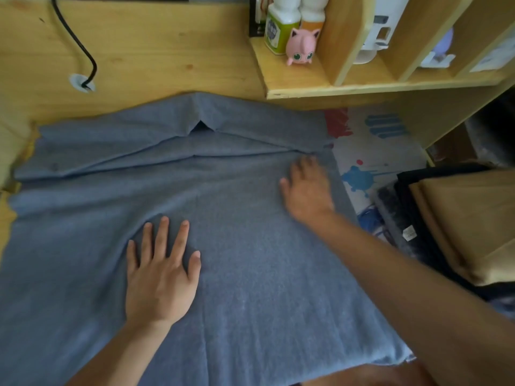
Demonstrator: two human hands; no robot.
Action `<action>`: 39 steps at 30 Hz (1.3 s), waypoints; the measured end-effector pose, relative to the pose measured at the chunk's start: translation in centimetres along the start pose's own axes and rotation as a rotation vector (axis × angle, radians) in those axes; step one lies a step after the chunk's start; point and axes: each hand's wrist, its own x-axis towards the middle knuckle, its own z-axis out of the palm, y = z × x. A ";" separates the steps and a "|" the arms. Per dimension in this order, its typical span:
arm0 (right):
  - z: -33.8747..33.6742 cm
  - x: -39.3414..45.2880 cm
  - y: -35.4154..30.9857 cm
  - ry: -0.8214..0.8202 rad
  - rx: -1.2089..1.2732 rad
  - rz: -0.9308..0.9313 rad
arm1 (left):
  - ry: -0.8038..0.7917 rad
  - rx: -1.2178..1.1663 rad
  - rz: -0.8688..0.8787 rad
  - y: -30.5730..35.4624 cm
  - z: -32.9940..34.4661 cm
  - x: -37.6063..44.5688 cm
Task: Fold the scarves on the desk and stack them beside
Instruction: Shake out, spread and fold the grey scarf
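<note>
Scarf (pixel 237 274) of blue-grey cloth covers most of the desk (pixel 156 51), its long axis running left to right, with a far band folded back toward the person and a small gap at the fold's middle. Its left and near edges run out of view, so its full length is unclear. Left hand (pixel 160 274) lies flat on the cloth, fingers straight and spread. Right hand (pixel 308 190), somewhat blurred, presses flat near the scarf's right edge. To the right sits a stack of folded scarves (pixel 459 227), tan over black, partly cut off
</note>
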 end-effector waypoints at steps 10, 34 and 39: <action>-0.7 0.6 7.0 0.062 0.010 0.149 | -0.007 -0.012 -0.008 -0.2 0.2 0.2; 4.4 -16.6 1.4 -0.070 -0.062 -0.233 | -0.165 -0.021 -0.207 -8.2 -2.0 -8.1; 4.9 -23.2 3.8 -0.118 -0.112 -0.244 | -0.170 -0.033 -0.170 -6.5 -2.4 -14.0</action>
